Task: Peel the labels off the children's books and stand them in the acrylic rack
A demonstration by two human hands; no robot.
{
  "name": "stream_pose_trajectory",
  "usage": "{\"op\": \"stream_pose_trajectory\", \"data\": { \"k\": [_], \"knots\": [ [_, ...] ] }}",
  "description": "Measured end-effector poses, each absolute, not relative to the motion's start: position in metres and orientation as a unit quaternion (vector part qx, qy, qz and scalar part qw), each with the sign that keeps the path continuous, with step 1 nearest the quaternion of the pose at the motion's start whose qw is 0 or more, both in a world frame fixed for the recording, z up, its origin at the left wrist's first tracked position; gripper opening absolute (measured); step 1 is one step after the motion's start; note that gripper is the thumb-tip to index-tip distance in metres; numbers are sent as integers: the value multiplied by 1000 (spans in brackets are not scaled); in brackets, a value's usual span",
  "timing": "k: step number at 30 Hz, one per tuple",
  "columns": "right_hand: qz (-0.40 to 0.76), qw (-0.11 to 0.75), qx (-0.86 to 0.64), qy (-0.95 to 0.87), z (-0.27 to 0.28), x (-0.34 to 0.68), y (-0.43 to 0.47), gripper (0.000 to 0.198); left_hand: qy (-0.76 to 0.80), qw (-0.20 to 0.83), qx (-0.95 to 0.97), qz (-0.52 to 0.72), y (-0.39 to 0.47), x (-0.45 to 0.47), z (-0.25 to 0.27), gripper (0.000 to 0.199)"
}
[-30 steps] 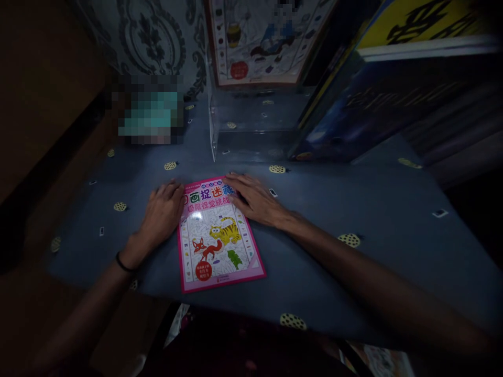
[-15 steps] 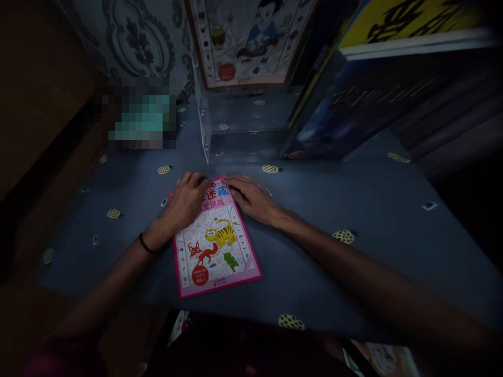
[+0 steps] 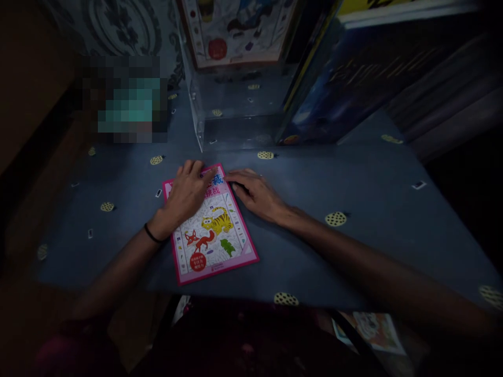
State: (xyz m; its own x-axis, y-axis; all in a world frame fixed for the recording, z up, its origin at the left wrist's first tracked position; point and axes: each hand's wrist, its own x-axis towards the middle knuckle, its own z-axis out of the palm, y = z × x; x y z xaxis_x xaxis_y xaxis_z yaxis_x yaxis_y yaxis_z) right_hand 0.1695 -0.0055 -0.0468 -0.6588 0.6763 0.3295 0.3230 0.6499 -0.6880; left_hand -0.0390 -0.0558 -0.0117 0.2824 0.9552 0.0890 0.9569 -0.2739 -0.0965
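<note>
A thin pink-bordered picture book (image 3: 220,246) lies closed on the table, its cover showing a yellow tiger, a red fox and a green leaf. Across its upper left part rests my left hand (image 3: 186,189), palm down with the fingers apart, covering some of the title. My right hand (image 3: 257,195) is at the book's upper right edge. Its fingers are stretched toward the corner and the thumb stands apart from them. Whether the right fingertips press on the cover is hard to see in the dim light.
A patterned blue cloth covers the table (image 3: 306,183). Behind the book stands a clear acrylic rack (image 3: 236,128) holding another picture book (image 3: 243,44). Large dark blue books (image 3: 353,78) stand at the right. A blurred-out turquoise item (image 3: 129,104) is at the back left.
The view has tilted down slightly, so everything sits higher in the picture. My left hand's fingers are spread a little wider, and my right hand has shifted slightly away from the title.
</note>
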Motion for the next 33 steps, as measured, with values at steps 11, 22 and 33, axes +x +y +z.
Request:
{"op": "stream_pose_trajectory", "data": {
  "k": [11,22,33],
  "knots": [
    [405,279,-232,-839,-27,202,-112,33,-506,30,-861,-39,-37,-67,-16,41],
    [425,260,-221,-838,-21,203,-72,30,-519,63,-852,12,-73,-40,-2,43],
    [254,306,-307,-864,-50,168,20,30,-667,30,-739,89,-53,9,27,38]
  ]
}}
